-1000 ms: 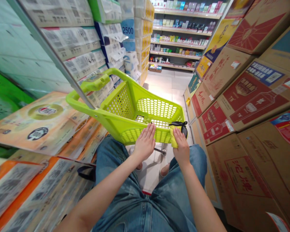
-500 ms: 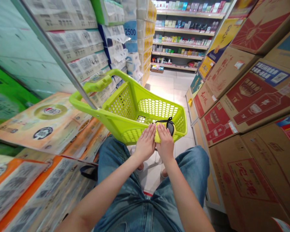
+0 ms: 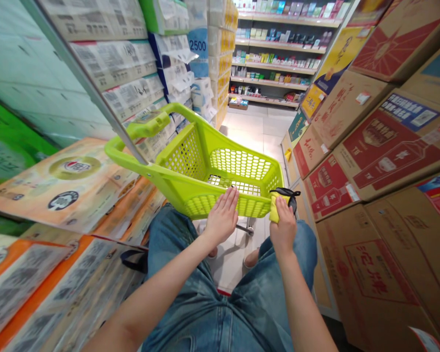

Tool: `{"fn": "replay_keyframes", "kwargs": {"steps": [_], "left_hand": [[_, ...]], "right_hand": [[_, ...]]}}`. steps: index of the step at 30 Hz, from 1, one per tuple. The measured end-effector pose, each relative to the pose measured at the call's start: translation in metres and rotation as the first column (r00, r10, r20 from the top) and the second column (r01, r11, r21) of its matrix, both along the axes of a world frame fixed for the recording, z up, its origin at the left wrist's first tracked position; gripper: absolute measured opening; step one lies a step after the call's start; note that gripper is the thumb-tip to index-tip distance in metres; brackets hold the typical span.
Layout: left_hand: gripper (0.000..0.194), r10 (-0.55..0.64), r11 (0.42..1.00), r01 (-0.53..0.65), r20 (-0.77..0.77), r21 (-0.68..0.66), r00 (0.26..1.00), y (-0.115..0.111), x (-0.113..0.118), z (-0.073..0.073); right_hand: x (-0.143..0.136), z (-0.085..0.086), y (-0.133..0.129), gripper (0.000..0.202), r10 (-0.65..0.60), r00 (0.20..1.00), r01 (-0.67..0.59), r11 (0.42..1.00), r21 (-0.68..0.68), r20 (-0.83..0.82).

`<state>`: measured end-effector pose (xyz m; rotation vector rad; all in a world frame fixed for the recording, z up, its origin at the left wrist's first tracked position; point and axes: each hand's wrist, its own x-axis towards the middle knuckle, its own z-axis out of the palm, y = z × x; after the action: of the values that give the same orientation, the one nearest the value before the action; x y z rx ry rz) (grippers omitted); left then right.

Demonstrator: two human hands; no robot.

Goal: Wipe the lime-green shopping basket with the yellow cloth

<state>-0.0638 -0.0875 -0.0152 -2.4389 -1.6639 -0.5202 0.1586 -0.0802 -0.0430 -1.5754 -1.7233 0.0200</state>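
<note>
A lime-green shopping basket with perforated walls and a long metal pull handle stands before my knees. My left hand lies flat along the top of its near wall, fingers straight and together. Toward the basket's right front corner, my right hand presses a yellow cloth, with fingers bent over it. A black edge with a small loop shows at the cloth's far side. The inside of the basket shows only its perforated floor.
Stacked cartons rise close on the right. On the left are drink packs and piled paper packs. Shelves of small boxed goods stand at the aisle's far end, beyond the tiled floor.
My right hand has slid right along the basket's near rim with the yellow cloth, away from my left hand. My left hand has stayed almost in place.
</note>
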Motion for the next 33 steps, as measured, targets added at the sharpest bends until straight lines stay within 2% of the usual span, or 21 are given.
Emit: {"fn": "replay_keyframes", "kwargs": {"steps": [3,6,8,10,12,15,19,22,24,27,30,33], "left_hand": [[0.063,0.006,1.0,-0.006,0.006,0.0,1.0,0.0,0.0,0.0],[0.063,-0.001,1.0,0.001,0.006,-0.003,1.0,0.0,-0.002,0.0],[0.064,-0.019,1.0,0.019,0.006,-0.007,1.0,0.0,-0.003,0.0],[0.064,-0.029,1.0,0.029,0.006,-0.011,1.0,0.0,-0.004,0.0],[0.064,-0.021,1.0,0.021,0.006,-0.008,1.0,0.0,-0.004,0.0],[0.063,-0.016,1.0,0.016,0.0,-0.001,1.0,-0.001,-0.003,0.0],[0.063,-0.013,1.0,0.013,-0.01,0.002,1.0,-0.002,-0.002,0.0],[0.064,-0.009,1.0,0.009,-0.013,0.0,1.0,-0.002,-0.002,0.0],[0.064,-0.006,1.0,0.006,-0.012,-0.002,1.0,-0.002,-0.001,0.001],[0.064,-0.005,1.0,0.005,-0.002,-0.004,1.0,-0.002,-0.002,0.0],[0.066,-0.015,1.0,0.015,0.02,0.004,1.0,-0.002,-0.004,-0.001],[0.067,-0.038,0.999,0.038,0.031,0.007,0.999,-0.001,-0.005,-0.002]], "right_hand": [[-0.039,0.009,0.002,0.08,0.012,1.0,-0.012,1.0,-0.009,0.023],[-0.079,0.016,0.005,0.079,0.124,0.99,-0.123,0.992,-0.006,0.062],[-0.095,0.019,0.007,0.074,0.182,0.979,-0.183,0.983,0.003,0.087],[-0.097,0.021,0.006,0.07,0.223,0.968,-0.226,0.974,0.014,0.118],[-0.086,0.02,0.005,0.07,0.261,0.953,-0.268,0.963,0.027,0.152],[-0.049,0.013,0.001,0.073,0.269,0.947,-0.281,0.959,0.048,0.179],[0.002,0.0,-0.003,0.071,0.137,0.985,-0.145,0.987,0.071,0.107],[0.015,-0.004,-0.004,0.071,0.041,0.998,-0.043,0.998,0.049,0.056],[0.004,-0.001,-0.004,0.072,-0.023,0.998,0.021,0.999,0.032,0.053],[-0.033,0.01,-0.002,0.073,-0.045,0.996,0.045,0.999,0.007,0.077],[-0.075,0.02,0.003,0.073,0.052,0.993,-0.052,0.999,-0.004,0.105],[-0.098,0.026,0.008,0.069,0.169,0.976,-0.171,0.985,0.003,0.135]]}}
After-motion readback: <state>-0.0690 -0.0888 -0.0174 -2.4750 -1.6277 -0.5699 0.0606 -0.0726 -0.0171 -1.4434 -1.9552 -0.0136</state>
